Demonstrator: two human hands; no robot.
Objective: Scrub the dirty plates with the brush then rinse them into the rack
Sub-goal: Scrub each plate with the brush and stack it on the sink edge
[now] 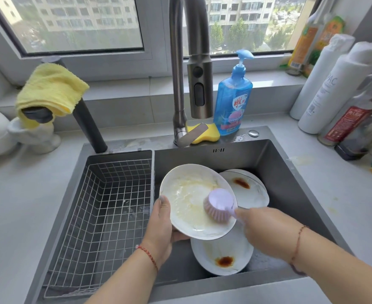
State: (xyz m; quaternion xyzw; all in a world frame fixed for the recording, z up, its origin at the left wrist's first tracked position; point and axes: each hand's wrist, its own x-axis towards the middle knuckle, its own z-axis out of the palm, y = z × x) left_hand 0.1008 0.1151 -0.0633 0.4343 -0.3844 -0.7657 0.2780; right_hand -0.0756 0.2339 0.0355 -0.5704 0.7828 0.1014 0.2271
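1. A soiled white plate (193, 200) is held tilted above the sink basin (290, 176) by the left hand (161, 224), thumb laid over the near-left rim and fingers curled beneath it.
2. A lilac dish brush (219, 205) is grasped at its handle by the right hand (266, 229); its bristles are pressed to the plate face just right of centre, opposite the left-hand grip.
3. Yellowish film and suds are seen across the plate from the brush towards the thumb, so scrubbing is judged to be under way and unfinished.
4. The plate is best kept braced from below so that brush pressure is not allowed to tip it away from the thumb.
5. The strokes should be carried out to the rim nearest the thumb, where residue is easily missed.
6. Two more plates wait below the held one: a far plate (250, 189) behind the brush and a near plate (222, 255) under the right wrist, each bearing a brown sauce stain.
7. The wire rack (106, 207) sits just left of the left hand, with no plates in it; the faucet spray head (199, 84) hangs beyond the held plate for the rinse.
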